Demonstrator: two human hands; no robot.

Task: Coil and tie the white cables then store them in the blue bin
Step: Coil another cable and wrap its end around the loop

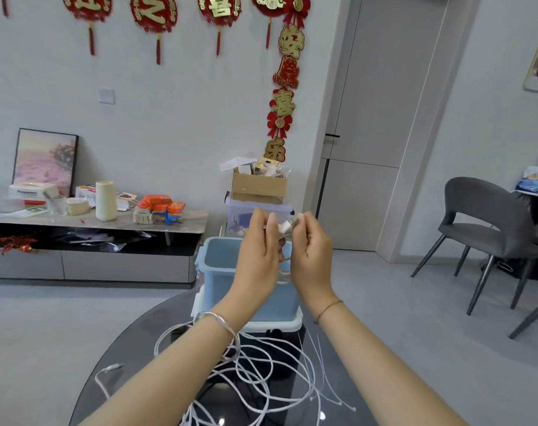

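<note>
Both hands are raised in front of the blue bin (218,265), which stands at the far edge of a round glass table (114,358). My left hand (258,256) and my right hand (310,256) together pinch the plug end of a white cable (287,227) between their fingertips; a small loop of it shows between the palms. Several loose white cables (255,370) lie tangled on the glass below my forearms. Thin white zip ties (323,382) lie to the right of the tangle.
The blue bin sits on a white lid or base (277,325). Behind it stand a clear storage box (240,216) and a cardboard box (258,187). A cluttered low cabinet (92,222) runs along the left wall; a grey chair (489,229) stands at right.
</note>
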